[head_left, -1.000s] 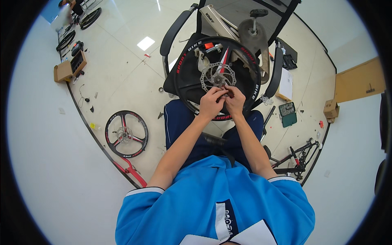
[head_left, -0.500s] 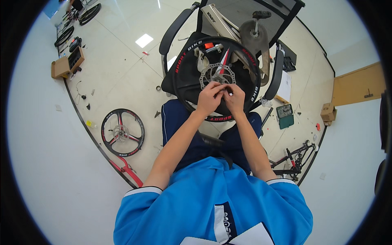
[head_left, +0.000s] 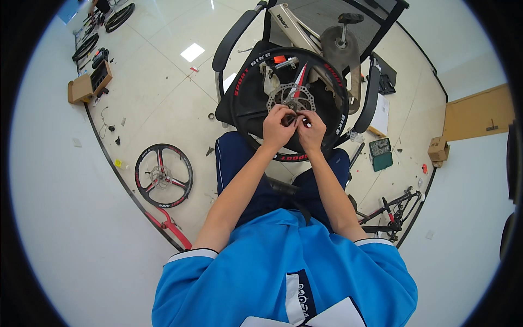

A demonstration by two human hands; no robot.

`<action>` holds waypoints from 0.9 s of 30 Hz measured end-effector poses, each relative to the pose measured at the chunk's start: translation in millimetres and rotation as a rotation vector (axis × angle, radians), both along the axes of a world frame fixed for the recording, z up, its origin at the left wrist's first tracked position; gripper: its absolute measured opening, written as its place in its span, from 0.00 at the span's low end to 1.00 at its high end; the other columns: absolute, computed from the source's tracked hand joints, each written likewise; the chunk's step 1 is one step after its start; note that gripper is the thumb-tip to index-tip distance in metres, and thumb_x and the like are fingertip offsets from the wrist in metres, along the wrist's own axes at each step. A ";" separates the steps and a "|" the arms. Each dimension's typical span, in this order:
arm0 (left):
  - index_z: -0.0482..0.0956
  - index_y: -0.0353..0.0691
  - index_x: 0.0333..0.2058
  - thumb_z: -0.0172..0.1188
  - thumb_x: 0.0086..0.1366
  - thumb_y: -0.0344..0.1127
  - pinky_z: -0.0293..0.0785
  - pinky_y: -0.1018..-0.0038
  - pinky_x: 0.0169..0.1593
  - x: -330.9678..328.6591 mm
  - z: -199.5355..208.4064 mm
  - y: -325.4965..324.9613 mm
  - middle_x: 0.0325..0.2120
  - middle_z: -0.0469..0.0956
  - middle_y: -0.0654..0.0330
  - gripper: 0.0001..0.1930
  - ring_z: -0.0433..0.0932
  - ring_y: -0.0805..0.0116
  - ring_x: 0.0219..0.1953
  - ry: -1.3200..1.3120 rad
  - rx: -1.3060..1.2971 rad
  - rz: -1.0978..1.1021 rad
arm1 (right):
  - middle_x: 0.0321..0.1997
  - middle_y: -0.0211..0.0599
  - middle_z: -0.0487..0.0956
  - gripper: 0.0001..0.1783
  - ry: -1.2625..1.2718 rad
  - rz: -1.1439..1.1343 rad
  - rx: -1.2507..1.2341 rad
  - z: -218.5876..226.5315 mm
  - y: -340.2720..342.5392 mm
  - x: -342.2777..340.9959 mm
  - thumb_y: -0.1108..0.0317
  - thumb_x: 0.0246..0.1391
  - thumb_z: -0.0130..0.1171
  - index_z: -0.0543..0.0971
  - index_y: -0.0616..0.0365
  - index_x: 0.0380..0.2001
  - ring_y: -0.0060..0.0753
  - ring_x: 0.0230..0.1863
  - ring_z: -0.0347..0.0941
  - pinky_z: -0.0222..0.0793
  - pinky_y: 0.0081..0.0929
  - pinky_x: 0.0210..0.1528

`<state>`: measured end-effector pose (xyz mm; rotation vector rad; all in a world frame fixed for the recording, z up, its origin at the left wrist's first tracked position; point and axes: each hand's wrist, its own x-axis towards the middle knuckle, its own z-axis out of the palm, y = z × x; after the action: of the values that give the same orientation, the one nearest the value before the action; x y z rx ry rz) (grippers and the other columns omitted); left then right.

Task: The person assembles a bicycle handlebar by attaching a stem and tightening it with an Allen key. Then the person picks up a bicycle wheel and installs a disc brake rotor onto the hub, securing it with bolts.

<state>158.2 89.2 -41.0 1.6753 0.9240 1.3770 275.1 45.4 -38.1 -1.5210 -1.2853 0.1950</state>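
A black bicycle wheel (head_left: 237,113) with red and white lettering on its rim leans over the seat of an office chair and my lap. At its hub sits a silver disc brake rotor (head_left: 309,98). My left hand (head_left: 278,129) and my right hand (head_left: 312,132) meet just below the rotor's centre, over a wheel spoke. Both have their fingers pinched together, tips nearly touching. Whatever lies between the fingertips is small, dark and mostly hidden, so I cannot make it out. A red-and-white spoke (head_left: 299,79) rises beyond the rotor.
On the chair (head_left: 235,39) rest a white bicycle frame (head_left: 291,24) and a crank with a pedal (head_left: 350,19). Another three-spoke wheel (head_left: 186,165) lies on the floor at left. A green case (head_left: 382,161) and a black frame (head_left: 389,218) lie at right, a cardboard box (head_left: 81,90) far left.
My left hand has shifted slightly down and left, its fingers a little more bent. The fingertips of both hands stay together by the hub; the wheel has barely moved.
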 end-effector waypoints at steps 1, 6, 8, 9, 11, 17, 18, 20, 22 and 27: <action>0.84 0.35 0.36 0.76 0.53 0.33 0.67 0.82 0.25 -1.6 0.6 -3.0 0.32 0.77 0.63 0.14 0.72 0.79 0.20 0.000 -0.009 -0.026 | 0.38 0.42 0.82 0.13 -0.030 0.013 0.035 -1.7 -1.6 0.6 0.81 0.47 0.60 0.83 0.63 0.39 0.36 0.30 0.80 0.76 0.26 0.34; 0.86 0.40 0.44 0.68 0.56 0.25 0.73 0.78 0.30 -5.3 1.0 -5.8 0.36 0.79 0.62 0.15 0.77 0.73 0.25 0.016 0.059 -0.159 | 0.40 0.42 0.83 0.16 -0.027 0.020 -0.003 -0.7 -9.9 1.8 0.82 0.44 0.58 0.82 0.63 0.40 0.35 0.32 0.80 0.75 0.25 0.34; 0.87 0.39 0.41 0.69 0.55 0.25 0.74 0.77 0.29 -3.4 0.2 -2.1 0.34 0.80 0.61 0.13 0.77 0.71 0.25 0.044 0.166 -0.116 | 0.40 0.42 0.83 0.16 -0.044 0.048 0.006 3.8 -9.1 4.3 0.82 0.44 0.59 0.82 0.63 0.40 0.34 0.32 0.80 0.75 0.25 0.34; 0.87 0.39 0.39 0.69 0.54 0.26 0.74 0.77 0.29 -2.3 -0.3 -1.4 0.33 0.80 0.61 0.12 0.77 0.70 0.24 0.058 0.219 -0.094 | 0.39 0.42 0.83 0.17 -0.020 0.040 0.014 2.2 -7.7 4.7 0.81 0.44 0.60 0.82 0.63 0.40 0.34 0.32 0.80 0.75 0.25 0.33; 0.87 0.38 0.37 0.70 0.53 0.26 0.74 0.77 0.28 1.2 1.6 -2.1 0.32 0.81 0.60 0.10 0.77 0.70 0.23 0.054 0.235 -0.017 | 0.38 0.42 0.83 0.17 0.025 0.019 0.033 -2.4 -3.1 4.7 0.81 0.43 0.61 0.82 0.63 0.41 0.34 0.32 0.80 0.74 0.24 0.33; 0.86 0.38 0.36 0.71 0.53 0.27 0.72 0.77 0.26 6.3 8.1 -9.1 0.33 0.81 0.61 0.10 0.75 0.72 0.21 0.088 0.117 0.045 | 0.34 0.42 0.83 0.15 0.037 0.001 0.011 -9.9 0.9 5.7 0.79 0.45 0.61 0.83 0.61 0.39 0.37 0.31 0.79 0.75 0.27 0.34; 0.86 0.38 0.37 0.71 0.53 0.27 0.72 0.77 0.26 6.2 9.7 -9.5 0.34 0.82 0.61 0.11 0.75 0.72 0.20 0.089 0.094 0.043 | 0.34 0.42 0.82 0.15 -0.008 -0.002 0.023 -10.9 2.0 5.8 0.78 0.45 0.60 0.84 0.61 0.39 0.39 0.31 0.79 0.75 0.28 0.35; 0.86 0.38 0.41 0.69 0.54 0.26 0.73 0.77 0.27 2.0 21.2 -9.9 0.36 0.83 0.59 0.13 0.78 0.71 0.22 0.078 0.062 -0.066 | 0.33 0.44 0.82 0.15 -0.100 -0.015 0.042 -12.4 2.2 8.0 0.78 0.45 0.60 0.84 0.60 0.40 0.43 0.30 0.79 0.76 0.30 0.36; 0.86 0.38 0.43 0.68 0.56 0.26 0.76 0.76 0.30 -0.3 18.4 -6.8 0.38 0.84 0.57 0.14 0.81 0.67 0.26 0.060 0.122 -0.133 | 0.33 0.45 0.82 0.17 -0.130 -0.014 0.026 -8.7 2.9 6.1 0.77 0.44 0.60 0.84 0.59 0.41 0.46 0.30 0.78 0.76 0.31 0.37; 0.86 0.36 0.44 0.67 0.58 0.25 0.77 0.76 0.33 2.6 0.1 3.5 0.35 0.86 0.51 0.14 0.86 0.66 0.30 0.036 0.150 -0.090 | 0.29 0.40 0.81 0.20 0.108 -0.091 -0.094 -2.8 1.5 -2.3 0.75 0.45 0.65 0.85 0.56 0.46 0.37 0.29 0.79 0.76 0.28 0.34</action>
<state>160.8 92.8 -40.9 1.8362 0.7720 1.3881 272.8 46.9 -40.9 -1.6234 -1.1325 0.2785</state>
